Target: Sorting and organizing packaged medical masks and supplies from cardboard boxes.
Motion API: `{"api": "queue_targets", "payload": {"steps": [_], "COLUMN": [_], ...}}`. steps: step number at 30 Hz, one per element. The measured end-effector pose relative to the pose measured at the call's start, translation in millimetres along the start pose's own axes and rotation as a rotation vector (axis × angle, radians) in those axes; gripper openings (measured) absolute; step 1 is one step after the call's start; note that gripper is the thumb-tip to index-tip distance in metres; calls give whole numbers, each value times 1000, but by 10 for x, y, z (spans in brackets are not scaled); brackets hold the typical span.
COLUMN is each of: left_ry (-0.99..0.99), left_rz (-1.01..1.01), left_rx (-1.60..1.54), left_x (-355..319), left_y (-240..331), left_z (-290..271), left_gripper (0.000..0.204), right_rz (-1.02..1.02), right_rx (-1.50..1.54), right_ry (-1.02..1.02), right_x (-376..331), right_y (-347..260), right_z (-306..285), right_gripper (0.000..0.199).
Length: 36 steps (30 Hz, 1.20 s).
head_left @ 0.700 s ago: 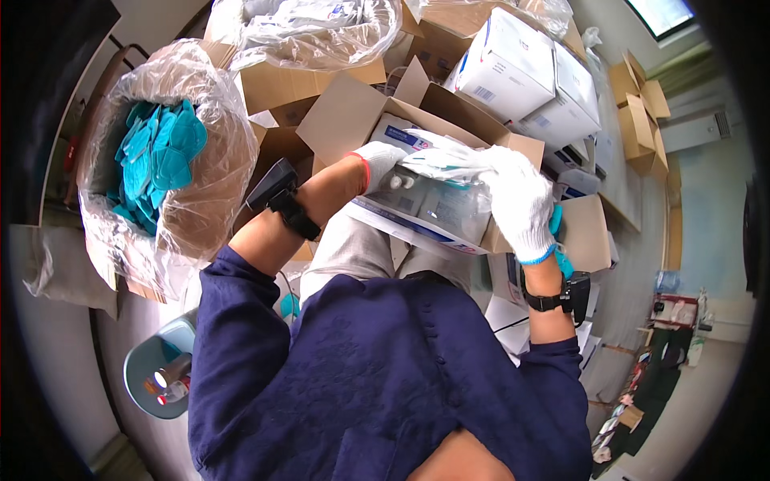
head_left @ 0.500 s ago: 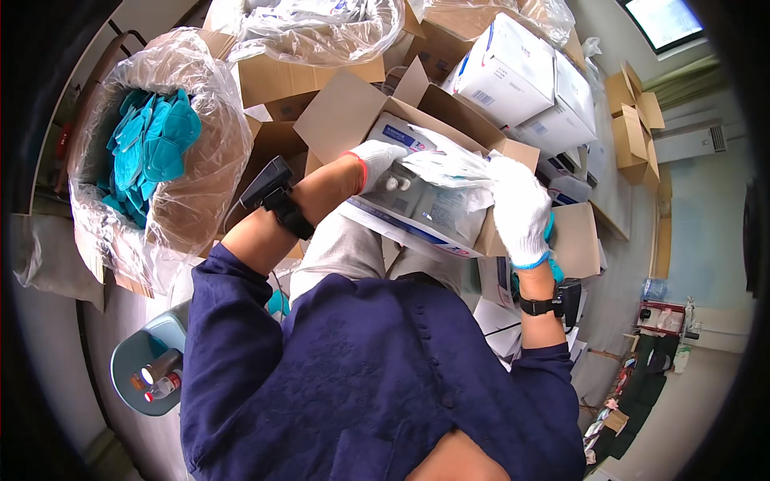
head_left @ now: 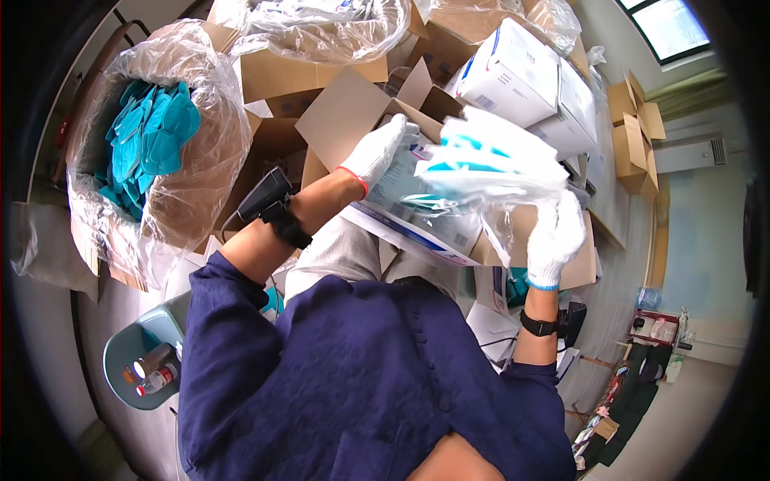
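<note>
Left hand [head_left: 378,151], white-gloved, grips clear plastic packet [head_left: 481,164] of white-and-teal masks at its left end; right hand [head_left: 555,234] pinches the wrapper's lower right. Packet held above open white carton [head_left: 417,228] on lap.

Packing/stock room, prob. a warehouse
Open cardboard boxes [head_left: 337,104] w/ plastic liners, bagged teal masks [head_left: 148,136], stacked white cartons [head_left: 513,72], more boxes by wall
</note>
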<state>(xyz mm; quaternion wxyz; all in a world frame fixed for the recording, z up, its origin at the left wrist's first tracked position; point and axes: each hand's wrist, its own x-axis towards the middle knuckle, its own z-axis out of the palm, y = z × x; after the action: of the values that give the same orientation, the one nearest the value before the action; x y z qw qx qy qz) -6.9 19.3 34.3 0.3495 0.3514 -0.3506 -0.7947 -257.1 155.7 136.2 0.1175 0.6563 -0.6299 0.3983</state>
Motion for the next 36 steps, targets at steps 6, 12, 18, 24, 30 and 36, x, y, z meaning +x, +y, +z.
{"api": "queue_targets", "payload": {"steps": [6,12,18,24,30,36], "left_ry": [-193,-312,-250,-104,90,249], "left_rz": [167,338,313,440,688,796], "left_rx": [190,182,248,347,795,860], "left_x": [-55,-50,-255,-155,-100,-71], "left_y": [49,-45,251,152,154,172], "left_z": [-21,-126,209,413,520,531], "left_gripper": [63,53,35,30,23,11], "right_rz": [246,224,294,376,310,383], "right_rx": [181,142,313,372,289,316], "right_ry": [-26,-58,-5,43,17,135], "right_x": [-53,9,-141,-230,-337,-343], "right_y": [191,136,305,276,262,385], "right_z": [50,-30,68,181,175,83], "right_gripper": [6,6,6,9,10,12]}}
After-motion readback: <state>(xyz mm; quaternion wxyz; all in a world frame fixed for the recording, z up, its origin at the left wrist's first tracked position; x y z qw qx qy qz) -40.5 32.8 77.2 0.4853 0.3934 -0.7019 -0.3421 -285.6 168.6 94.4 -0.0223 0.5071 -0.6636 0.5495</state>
